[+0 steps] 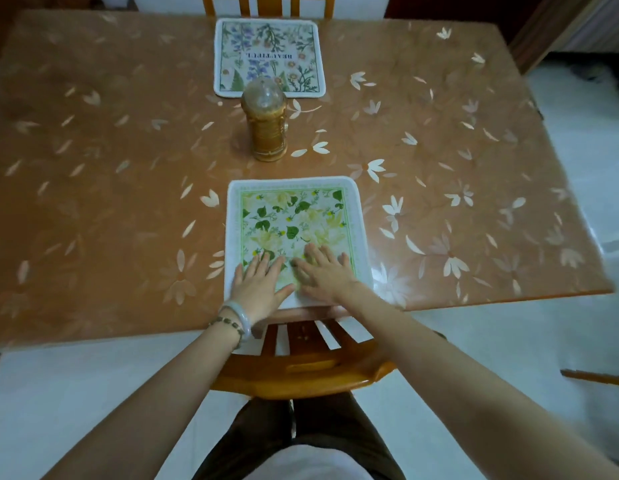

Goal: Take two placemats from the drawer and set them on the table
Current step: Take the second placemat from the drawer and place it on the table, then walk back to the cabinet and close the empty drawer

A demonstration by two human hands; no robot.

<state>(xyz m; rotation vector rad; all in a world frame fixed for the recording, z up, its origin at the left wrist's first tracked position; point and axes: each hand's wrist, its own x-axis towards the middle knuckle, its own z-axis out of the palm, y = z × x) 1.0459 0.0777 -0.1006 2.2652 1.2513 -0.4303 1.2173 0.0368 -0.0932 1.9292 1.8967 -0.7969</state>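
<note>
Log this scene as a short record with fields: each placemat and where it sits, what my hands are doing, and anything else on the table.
near placemat: green leaf print, flat at the near edge of the table
far placemat: floral print with lettering, flat at the far edge
left hand: flat on near placemat, fingers straight
right hand: flat on near placemat, fingers straight
amber jar: upright between the two placemats
task state: both placemats on the table
</note>
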